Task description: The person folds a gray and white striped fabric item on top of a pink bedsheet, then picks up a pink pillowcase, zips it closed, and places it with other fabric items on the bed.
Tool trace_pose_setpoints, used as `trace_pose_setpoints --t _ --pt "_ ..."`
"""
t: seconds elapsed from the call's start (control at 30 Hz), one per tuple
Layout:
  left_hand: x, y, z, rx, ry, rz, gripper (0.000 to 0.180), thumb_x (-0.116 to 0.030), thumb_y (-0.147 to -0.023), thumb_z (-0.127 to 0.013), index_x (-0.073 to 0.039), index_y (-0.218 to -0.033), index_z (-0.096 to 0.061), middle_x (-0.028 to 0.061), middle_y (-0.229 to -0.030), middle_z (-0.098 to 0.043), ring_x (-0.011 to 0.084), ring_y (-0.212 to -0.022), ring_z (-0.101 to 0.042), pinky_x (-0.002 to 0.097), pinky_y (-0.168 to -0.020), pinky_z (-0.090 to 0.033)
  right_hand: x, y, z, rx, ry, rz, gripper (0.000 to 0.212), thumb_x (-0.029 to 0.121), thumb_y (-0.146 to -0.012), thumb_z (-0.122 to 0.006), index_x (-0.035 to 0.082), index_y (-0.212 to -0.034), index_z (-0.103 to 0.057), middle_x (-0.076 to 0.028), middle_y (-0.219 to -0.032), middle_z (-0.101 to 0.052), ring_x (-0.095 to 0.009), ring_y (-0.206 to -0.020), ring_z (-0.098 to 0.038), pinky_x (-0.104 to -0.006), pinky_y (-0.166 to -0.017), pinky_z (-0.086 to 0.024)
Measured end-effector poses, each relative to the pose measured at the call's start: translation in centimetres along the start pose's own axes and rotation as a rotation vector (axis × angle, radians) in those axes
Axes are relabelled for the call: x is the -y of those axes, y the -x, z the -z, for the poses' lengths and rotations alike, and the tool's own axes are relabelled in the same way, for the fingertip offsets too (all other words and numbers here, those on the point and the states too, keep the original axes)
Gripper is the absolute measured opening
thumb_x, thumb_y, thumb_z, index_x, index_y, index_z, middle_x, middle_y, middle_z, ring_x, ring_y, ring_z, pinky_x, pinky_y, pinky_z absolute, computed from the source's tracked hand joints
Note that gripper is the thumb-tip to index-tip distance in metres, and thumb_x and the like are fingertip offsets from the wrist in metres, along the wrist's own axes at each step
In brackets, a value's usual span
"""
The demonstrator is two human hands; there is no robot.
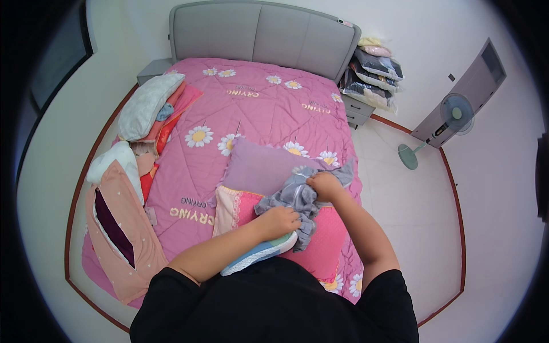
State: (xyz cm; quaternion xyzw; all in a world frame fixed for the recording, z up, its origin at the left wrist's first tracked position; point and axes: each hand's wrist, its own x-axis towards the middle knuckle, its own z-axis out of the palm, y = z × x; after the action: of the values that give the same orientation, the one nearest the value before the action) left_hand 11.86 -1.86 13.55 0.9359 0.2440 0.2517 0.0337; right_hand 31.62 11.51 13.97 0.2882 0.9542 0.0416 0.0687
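Head view: the grey cloth (293,193) is bunched near the right part of the bed's near edge, above the pink quilt (189,166). The left hand (279,222) has its fingers curled on the cloth's near left portion, gripping it. The right hand (323,187) grasps the cloth at its upper right portion; a loose end extends past this hand toward the bed's right edge. Beneath and around the cloth lie a purple pillow (257,166), on the headboard side, and a bright pink pillow (329,234), on the near side. A blue-and-white pillow (260,253) sits below the left forearm, against the person's black shirt, partly hidden. Along the bed's left edge, a white pillow (150,107) rests toward the far left corner; a peach cover (141,233), its slit exposing dark purple fabric, lies toward the near left corner. The grey headboard (229,31) bounds the far edge. Beside the far right corner, packed bags (374,71) are stacked on a nightstand (357,108). A fan (456,112) stands on the floor, apart from the right edge.
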Motion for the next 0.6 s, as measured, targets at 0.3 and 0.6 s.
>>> trace_pose_setpoints --t 0.3,0.6 --pt "2.3 3.6 9.9 -0.216 0.042 0.1 0.012 -0.002 -0.058 -0.057 -0.005 -0.068 -0.051 0.0066 -0.071 -0.055 0.0227 -0.07 -0.056 0.0306 -0.062 -0.045 0.2 5.2 12.7 0.195 -0.276 -0.312 0.039 0.02 -0.045 -0.071 0.007 -0.08 -0.061 -0.013 -0.075 -0.06 -0.031 -0.074 -0.057 -0.0375 -0.066 -0.045" --pt "6.4 4.5 7.3 -0.222 0.091 0.414 0.012 0.004 -0.063 -0.051 -0.002 -0.073 -0.052 0.0097 -0.07 -0.054 0.0284 -0.07 -0.054 0.0353 -0.064 -0.044 -1.3 4.2 5.3 0.329 -0.464 -0.501 0.06 0.028 -0.038 -0.076 0.004 -0.09 -0.06 -0.016 -0.089 -0.06 -0.03 -0.083 -0.057 -0.0339 -0.072 -0.045"
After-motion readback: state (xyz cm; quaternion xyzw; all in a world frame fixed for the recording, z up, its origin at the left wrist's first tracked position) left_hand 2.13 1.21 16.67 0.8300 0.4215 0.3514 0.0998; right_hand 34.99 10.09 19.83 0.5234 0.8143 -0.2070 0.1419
